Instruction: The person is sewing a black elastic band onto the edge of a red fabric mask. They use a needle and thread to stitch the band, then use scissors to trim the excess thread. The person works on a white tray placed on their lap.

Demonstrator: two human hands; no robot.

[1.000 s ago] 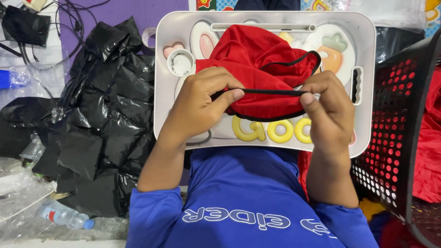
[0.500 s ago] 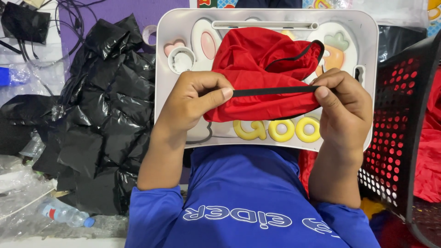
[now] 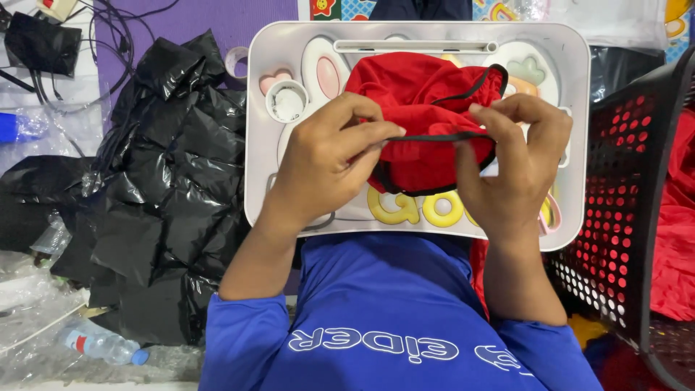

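Cluttering floor: black bags (image 3: 159, 181), basket (image 3: 622, 239).

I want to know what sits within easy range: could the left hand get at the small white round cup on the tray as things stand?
Probably yes. The white cup stands open on the tray just beyond the left hand, nothing between them. But that hand is pinching the black band of the red garment.
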